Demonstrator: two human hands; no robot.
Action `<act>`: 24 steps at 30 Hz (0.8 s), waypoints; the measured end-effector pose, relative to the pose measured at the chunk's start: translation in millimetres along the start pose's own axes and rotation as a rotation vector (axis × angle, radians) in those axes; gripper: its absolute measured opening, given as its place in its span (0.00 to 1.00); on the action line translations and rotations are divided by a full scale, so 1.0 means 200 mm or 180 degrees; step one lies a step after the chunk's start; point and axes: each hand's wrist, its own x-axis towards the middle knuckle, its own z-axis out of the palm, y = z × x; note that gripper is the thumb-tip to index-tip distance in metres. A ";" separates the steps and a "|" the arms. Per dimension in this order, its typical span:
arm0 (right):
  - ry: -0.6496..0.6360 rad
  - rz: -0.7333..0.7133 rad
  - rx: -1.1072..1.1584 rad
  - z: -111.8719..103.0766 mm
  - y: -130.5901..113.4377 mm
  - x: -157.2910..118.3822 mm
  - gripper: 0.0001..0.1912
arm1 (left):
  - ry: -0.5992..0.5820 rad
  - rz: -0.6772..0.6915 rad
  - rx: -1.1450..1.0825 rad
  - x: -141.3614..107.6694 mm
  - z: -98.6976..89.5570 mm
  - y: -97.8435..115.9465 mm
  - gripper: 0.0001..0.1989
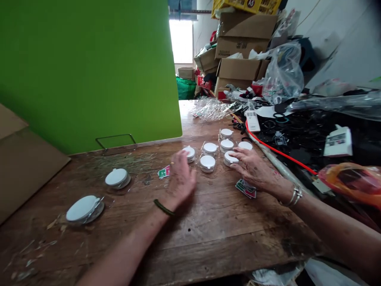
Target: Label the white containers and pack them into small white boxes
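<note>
Several round white-lidded containers in clear wrap stand on the wooden table (190,242). My left hand (180,180) is at the container (188,153) on the left of the middle group; its fingers are blurred and partly hidden. Below its fingers lie small green and red cards (164,172). My right hand (253,167) has its fingers spread, the tips touching a container (231,158). Under that palm is a small pile of green and red cards (245,188). Two more containers, one nearer (85,209) and one farther (118,178), sit at the left.
A green panel (89,71) rises behind the left side, with a wire frame (116,143) at its foot. Cardboard (26,167) leans at far left. Crumpled clear plastic (212,108) lies at the back. A red tube (279,151) runs along the black heap on the right.
</note>
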 end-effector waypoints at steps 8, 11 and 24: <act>-0.0213 -0.0571 0.0237 0.20 -0.18 0.14 0.20 | -0.1078 -0.0219 0.0716 -0.09 -0.12 -0.43 0.11; -0.0221 -0.0529 0.0290 0.16 -0.15 0.06 0.19 | -0.1166 0.0041 0.0542 -0.18 -0.11 -0.29 0.13; 0.0083 0.0506 0.0201 0.03 0.16 -0.15 0.20 | -0.1377 0.0852 -0.0640 -0.07 0.34 0.52 0.19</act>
